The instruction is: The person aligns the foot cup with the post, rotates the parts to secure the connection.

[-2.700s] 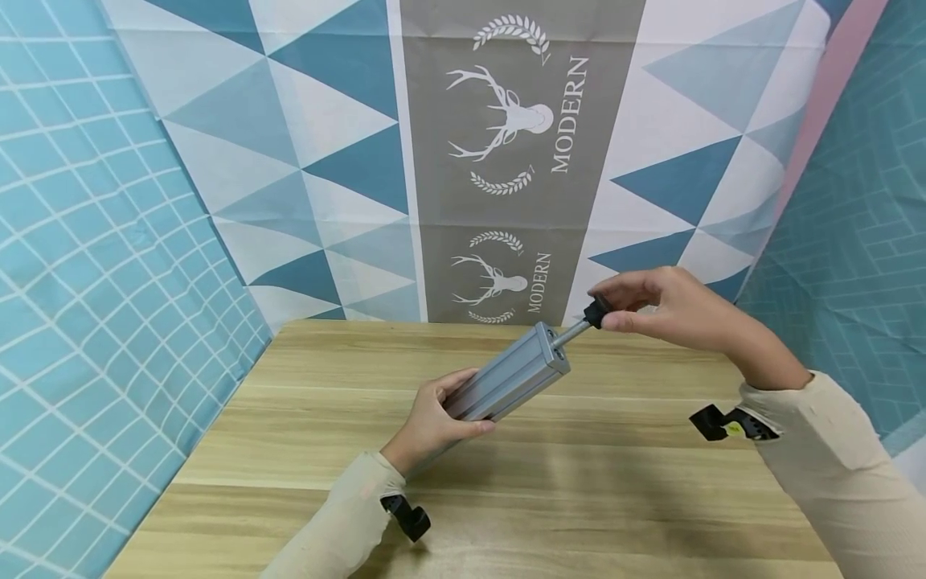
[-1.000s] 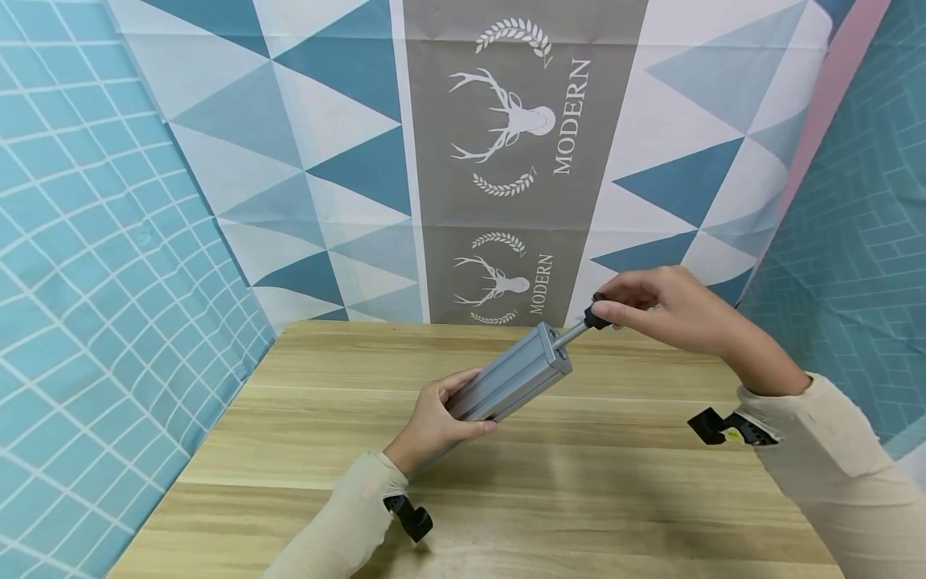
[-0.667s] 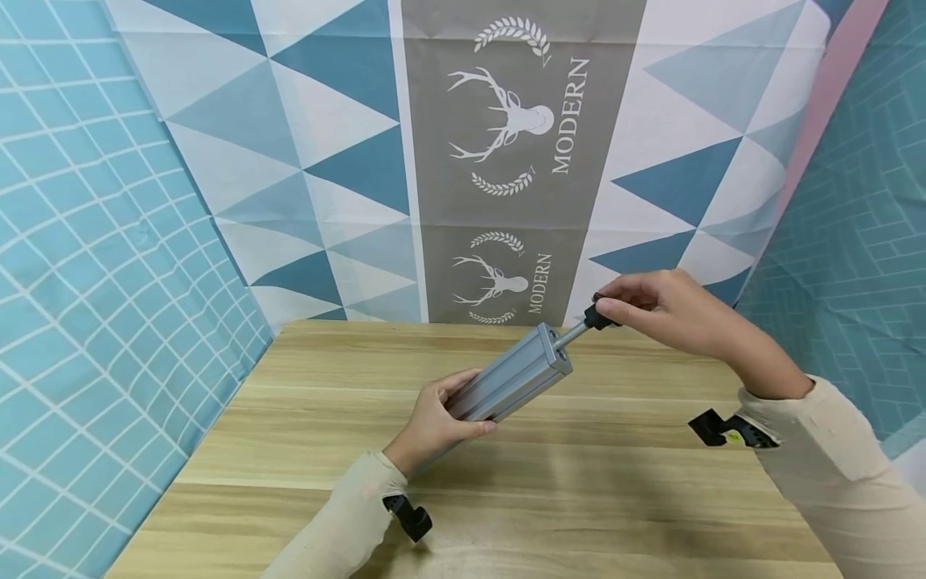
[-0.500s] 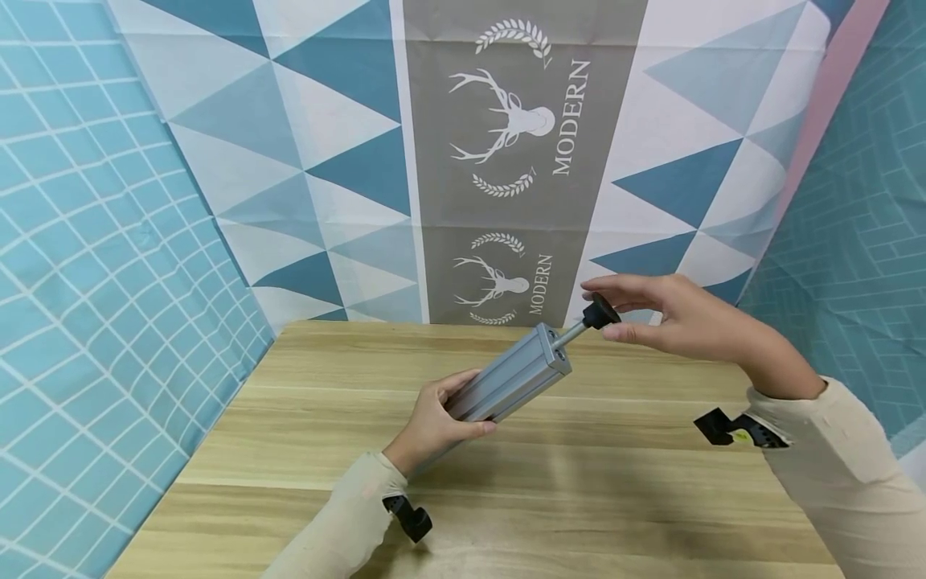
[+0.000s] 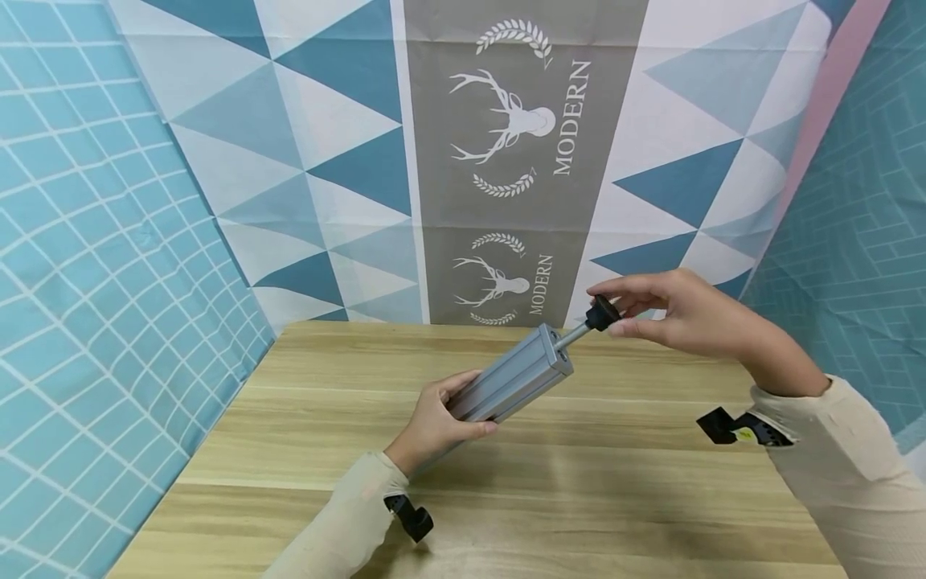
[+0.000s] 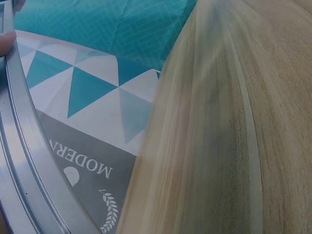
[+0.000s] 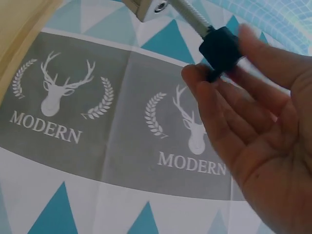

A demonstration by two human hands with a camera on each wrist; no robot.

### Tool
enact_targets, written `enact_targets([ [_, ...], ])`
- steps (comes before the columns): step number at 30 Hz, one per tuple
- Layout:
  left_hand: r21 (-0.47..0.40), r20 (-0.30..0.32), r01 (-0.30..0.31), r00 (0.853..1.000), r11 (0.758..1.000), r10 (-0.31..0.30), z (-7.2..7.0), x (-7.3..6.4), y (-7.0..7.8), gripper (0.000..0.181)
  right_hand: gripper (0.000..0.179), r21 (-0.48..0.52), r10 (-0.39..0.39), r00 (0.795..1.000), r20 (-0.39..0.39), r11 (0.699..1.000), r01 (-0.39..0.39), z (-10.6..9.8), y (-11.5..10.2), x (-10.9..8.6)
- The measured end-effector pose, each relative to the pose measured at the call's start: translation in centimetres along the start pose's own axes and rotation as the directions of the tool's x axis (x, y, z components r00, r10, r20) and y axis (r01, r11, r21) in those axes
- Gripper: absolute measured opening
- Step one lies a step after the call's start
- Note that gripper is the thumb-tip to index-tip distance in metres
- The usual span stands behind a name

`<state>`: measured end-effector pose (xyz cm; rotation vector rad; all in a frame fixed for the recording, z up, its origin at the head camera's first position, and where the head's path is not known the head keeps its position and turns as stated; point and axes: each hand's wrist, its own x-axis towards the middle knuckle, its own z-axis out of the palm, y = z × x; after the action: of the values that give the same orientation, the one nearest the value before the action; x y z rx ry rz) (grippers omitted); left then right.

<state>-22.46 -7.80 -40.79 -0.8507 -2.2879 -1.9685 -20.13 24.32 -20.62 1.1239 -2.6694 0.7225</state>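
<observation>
My left hand point(image 5: 430, 422) grips a grey aluminium post point(image 5: 517, 374) near its lower end, fingers over the far side and thumb along the near side. The post is tilted up to the right, its lower end hidden behind the hand and sleeve. From its upper end cap sticks a threaded rod point(image 7: 194, 17) with a black levelling foot point(image 5: 600, 313) on its tip. The fingertips and thumb of my right hand point(image 5: 680, 314) pinch this foot at its rim. In the left wrist view, the post's grooved side point(image 6: 29, 161) runs down the left edge.
Below the hands lies a wood-grain table point(image 5: 304, 450). A patterned cloth point(image 5: 340, 161) with printed deer heads hangs behind its far edge. Blue tiled-pattern sheets point(image 5: 94, 241) close off the left and right sides. Each sleeve has a black wrist mount point(image 5: 410, 517).
My right hand turned the foot with its thumb over it, then let go and spread its fingers. Now its fingertips are back round the rim. The left hand and post stay almost still.
</observation>
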Motion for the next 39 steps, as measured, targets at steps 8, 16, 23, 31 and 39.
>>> enact_targets([
  [8,0.017,-0.004,-0.004,1.000,1.000,0.004,0.1,0.2,-0.1,0.069,0.020,0.017,0.217,0.974,-0.069,0.976,-0.216,0.8,0.1,0.5],
  [16,0.021,0.003,0.008,1.000,1.000,-0.008,0.1,0.3,-0.1,0.069,0.047,0.008,0.242,0.968,0.071,0.970,-0.243,0.0,-0.1,-0.2],
  [23,0.024,0.001,0.005,1.000,1.000,-0.005,0.2,0.3,0.0,0.069,0.070,0.059,0.011,0.993,0.114,0.998,-0.018,-0.5,0.7,-0.8],
  [31,0.018,-0.006,0.009,1.000,1.000,-0.009,0.2,0.4,0.0,0.069,0.056,0.032,-0.137,0.989,0.061,0.990,0.135,-0.6,0.8,-0.4],
  [39,0.025,0.005,0.013,1.000,1.000,-0.014,0.2,0.4,-0.1,0.070,0.023,0.013,0.117,0.993,0.011,0.993,-0.118,0.0,0.3,0.1],
])
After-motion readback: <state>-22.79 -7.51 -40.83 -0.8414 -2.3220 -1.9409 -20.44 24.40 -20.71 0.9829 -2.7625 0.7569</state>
